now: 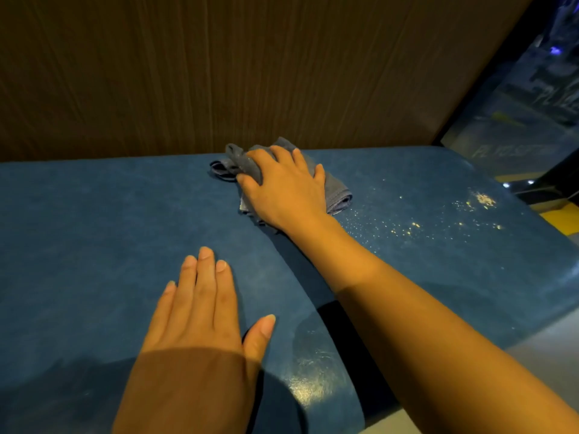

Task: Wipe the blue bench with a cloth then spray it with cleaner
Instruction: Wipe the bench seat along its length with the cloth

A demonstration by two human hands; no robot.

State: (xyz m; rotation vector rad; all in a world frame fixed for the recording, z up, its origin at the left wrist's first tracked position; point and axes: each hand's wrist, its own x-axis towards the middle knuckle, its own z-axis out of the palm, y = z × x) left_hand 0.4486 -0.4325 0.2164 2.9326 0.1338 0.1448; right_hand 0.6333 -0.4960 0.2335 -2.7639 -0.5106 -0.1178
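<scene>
The blue bench [94,220] fills the lower part of the view, its padded seat made of two cushions with a seam between them. A crumpled grey cloth [336,191] lies near the back of the seat, and my right hand [282,186] presses down on it and grips it. My left hand [203,305] rests flat on the left cushion, fingers spread, holding nothing. Yellow crumbs and pale specks [484,200] are scattered on the right cushion, to the right of the cloth. No spray bottle is in view.
A brown wood-grain wall panel [219,73] rises directly behind the bench. A dark glass window [532,104] stands at the upper right. The bench's right edge drops to a yellow and dark floor [560,217]. A dark gap [341,324] shows between the cushions at the front.
</scene>
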